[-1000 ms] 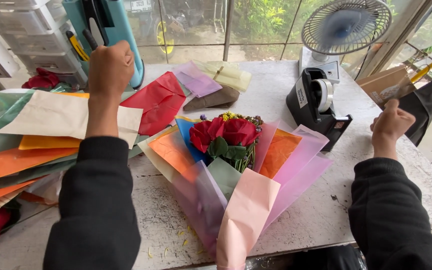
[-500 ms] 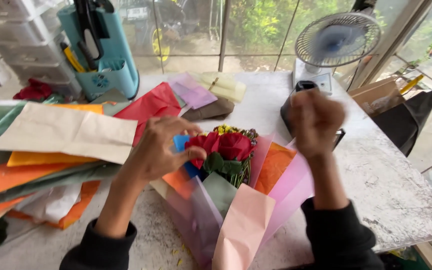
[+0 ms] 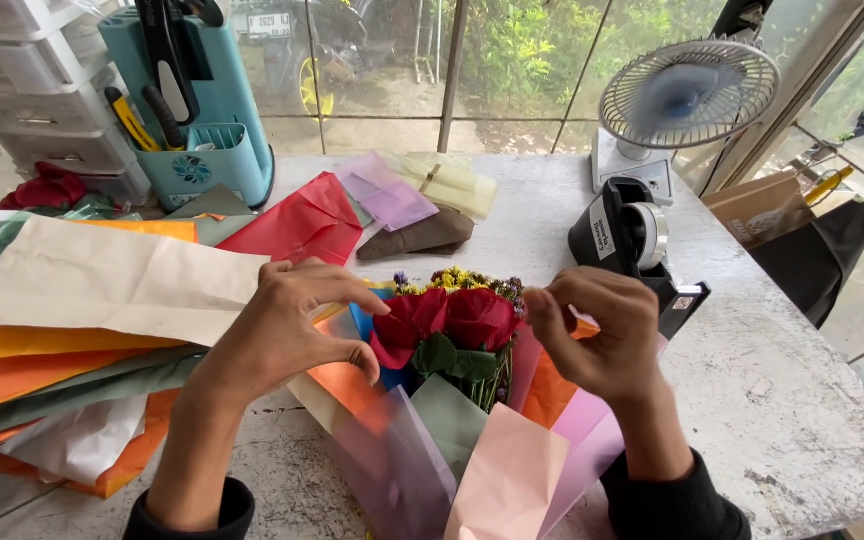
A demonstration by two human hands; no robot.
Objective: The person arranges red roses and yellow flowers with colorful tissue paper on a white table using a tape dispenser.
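A small bouquet of red roses [image 3: 447, 320] with tiny yellow and purple flowers lies on the white table [image 3: 782, 400], wrapped in pink, lilac, orange, blue and green paper sheets [image 3: 512, 470]. My left hand [image 3: 287, 335] curls over the wrap's left edge, thumb and fingers on the orange and blue paper beside the roses. My right hand [image 3: 597, 335] is at the bouquet's right side, its fingertips pinched together just above the roses. Whether something thin is held between them is not visible.
A stack of large coloured paper sheets [image 3: 82, 300] covers the table's left. Behind stand a teal tool holder [image 3: 202, 130] with scissors, a black tape dispenser [image 3: 632, 245], a small fan [image 3: 687, 95], folded papers [image 3: 392, 195] and a dark bag [image 3: 812, 250] at the right.
My left hand came down from the teal holder to the bouquet's left edge. My right hand moved from beside the tape dispenser to the bouquet's right side. The view has closed in.
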